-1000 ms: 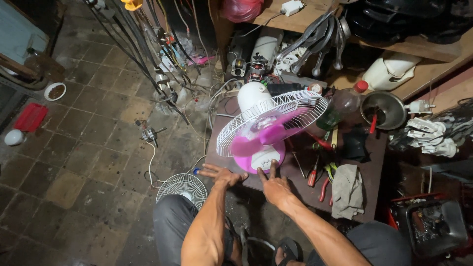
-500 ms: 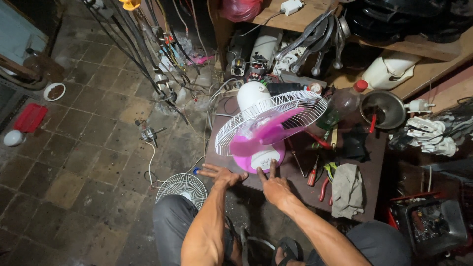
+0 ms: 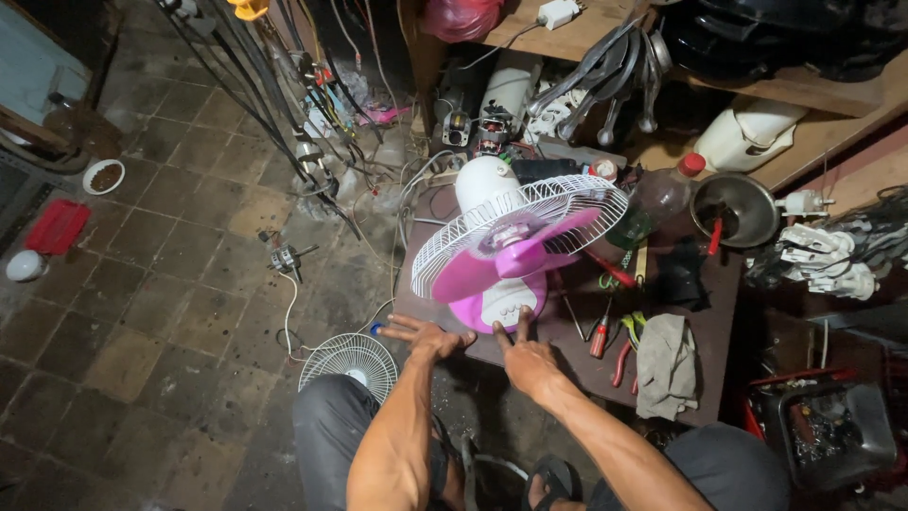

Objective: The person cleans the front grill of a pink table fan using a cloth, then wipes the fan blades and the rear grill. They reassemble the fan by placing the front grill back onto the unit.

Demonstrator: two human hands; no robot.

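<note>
The scene is viewed by one head-worn camera, aimed steeply downward and forward at close range. The pink fan [image 3: 511, 255] is centred; tiled floor is shown left of it, shelving behind it.

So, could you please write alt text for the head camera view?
Both hands, left hand and right hand, rest open on a low brown table before a pink fan with a white rear grille; pliers and a grey rag lie right.

A clear plastic bottle with a red cap [image 3: 659, 196] lies at the bench's back edge; a pink plastic bag [image 3: 462, 17] sits on the wooden shelf above.
</note>
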